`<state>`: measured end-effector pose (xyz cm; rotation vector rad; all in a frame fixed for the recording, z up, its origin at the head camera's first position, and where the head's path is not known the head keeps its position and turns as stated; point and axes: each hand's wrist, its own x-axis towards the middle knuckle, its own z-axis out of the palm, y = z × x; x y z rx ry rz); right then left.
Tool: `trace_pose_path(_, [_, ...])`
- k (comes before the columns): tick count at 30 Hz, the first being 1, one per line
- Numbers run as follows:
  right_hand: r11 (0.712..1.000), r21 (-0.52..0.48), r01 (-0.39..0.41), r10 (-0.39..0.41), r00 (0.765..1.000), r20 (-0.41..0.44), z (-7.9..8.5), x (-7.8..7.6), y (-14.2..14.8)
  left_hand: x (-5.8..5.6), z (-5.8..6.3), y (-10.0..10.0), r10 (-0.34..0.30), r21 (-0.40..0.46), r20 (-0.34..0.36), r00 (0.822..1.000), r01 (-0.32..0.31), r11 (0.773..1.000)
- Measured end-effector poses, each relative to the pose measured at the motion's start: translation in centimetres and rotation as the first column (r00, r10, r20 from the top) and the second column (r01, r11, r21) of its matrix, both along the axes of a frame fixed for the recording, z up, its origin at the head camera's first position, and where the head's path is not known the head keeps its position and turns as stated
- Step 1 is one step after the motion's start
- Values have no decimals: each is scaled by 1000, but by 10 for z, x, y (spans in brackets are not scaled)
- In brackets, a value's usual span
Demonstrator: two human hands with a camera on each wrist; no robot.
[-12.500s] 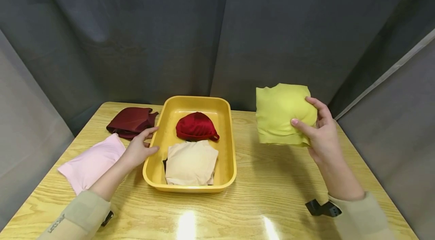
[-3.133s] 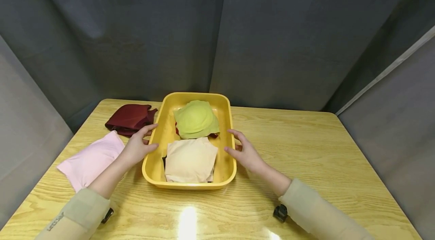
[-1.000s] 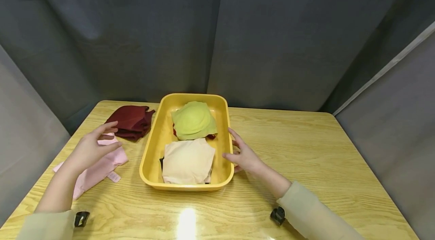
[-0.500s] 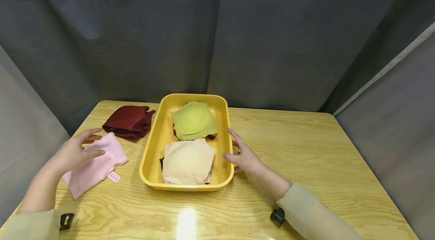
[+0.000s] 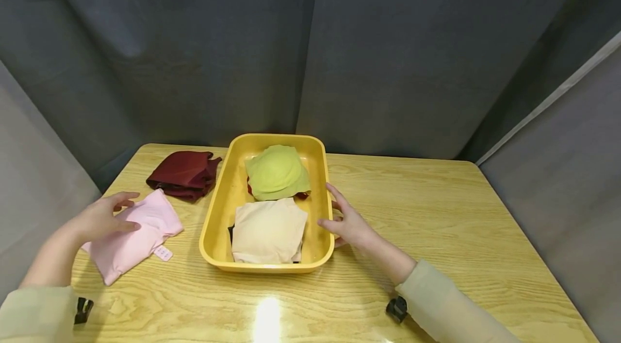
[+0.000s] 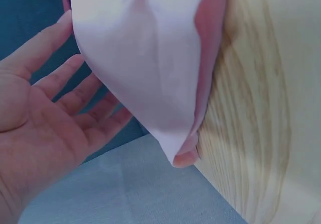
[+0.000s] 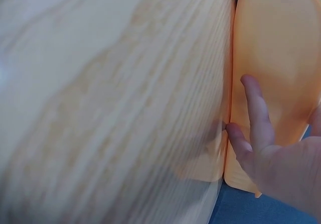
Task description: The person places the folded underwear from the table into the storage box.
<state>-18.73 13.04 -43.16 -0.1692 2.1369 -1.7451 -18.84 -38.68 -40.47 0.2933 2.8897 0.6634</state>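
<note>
On the left of the table lies a folded pink bra (image 5: 140, 235), its printed label showing at the near right side. My left hand (image 5: 104, 219) reaches over its left edge, fingers and thumb spread. In the left wrist view, the fingertips (image 6: 75, 61) are right at the edge of the smooth pink cup. My right hand (image 5: 351, 224) rests at the right side of a yellow tray (image 5: 208, 235), thumb over the rim. The right wrist view shows straight fingers (image 7: 258, 111) against the tray's outer wall. Within the tray, a lime-yellow bra (image 5: 276, 173) covers a red one.
A folded beige bra (image 5: 269, 232) lies in the tray's near half, with a black piece peeking out beneath. Behind the pink bra is a dark maroon garment (image 5: 184, 173). Grey curtains (image 5: 310, 52) close off the table's back and sides.
The lime-yellow bra has gone from my right hand onto the red one; that hand now touches the tray. My left hand has left the tray for the pink bra, which lies differently, label showing.
</note>
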Motion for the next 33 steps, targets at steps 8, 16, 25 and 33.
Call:
trace_pose_path(8, [1000, -3, -15, 15, 1000, -2, 0, 0, 0, -6, 4, -10, -8, -24, 112, 994, 11, 1000])
trace_pose_path(16, [1000, -14, -17, 17, 1000, 3, -1, -1, 1, -15, 7, -15, -38, -41, 238, 971, 49, 998])
trace_pose_path(25, [999, -24, -22, 23, 999, 29, 15, 6, -2, -22, 5, -17, -46, -67, 271, 962, 67, 995])
trace_pose_path(33, [999, -17, -34, 35, 999, 17, 25, 12, -3, -24, -1, -19, -44, -50, 276, 960, 60, 997])
